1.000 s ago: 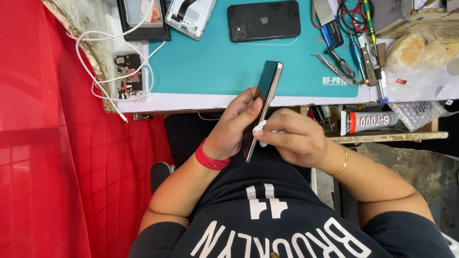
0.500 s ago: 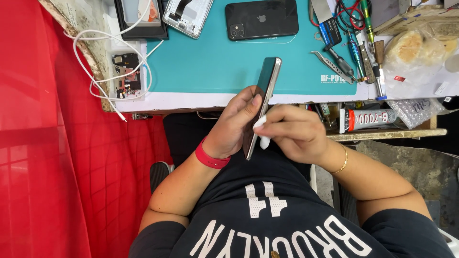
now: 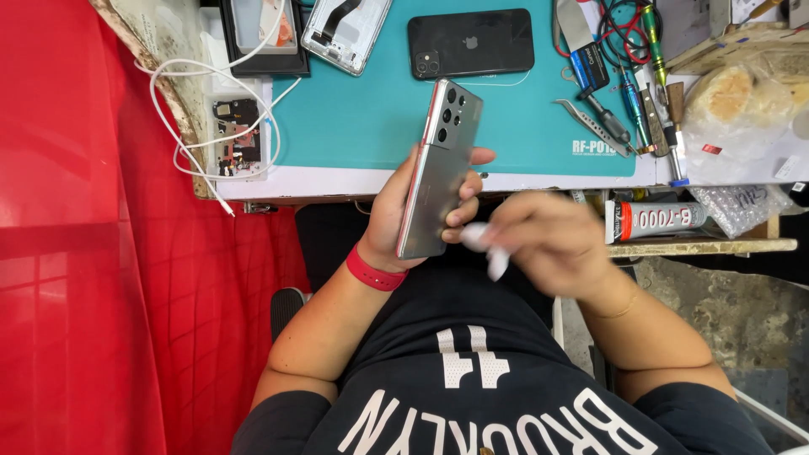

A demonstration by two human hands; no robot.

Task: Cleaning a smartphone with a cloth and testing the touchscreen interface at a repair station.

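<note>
Silver phone held back-up above the edge of a teal work mat (image 3: 354,126).

Left to right — a white cable (image 3: 202,126) loops at the mat's left corner; the left hand (image 3: 413,211) grips the silver phone (image 3: 438,168), tilted, camera cluster uppermost; just beside it, the right hand (image 3: 548,240), blurred, is closed around a small white wad (image 3: 484,244); a black phone (image 3: 470,42) and tools (image 3: 615,93) lie farther back.

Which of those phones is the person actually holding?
The silver phone, gripped in the left hand above the lap, its back with the camera cluster showing. The black phone lies flat on the teal mat, and the opened phone lies beside it.
</note>
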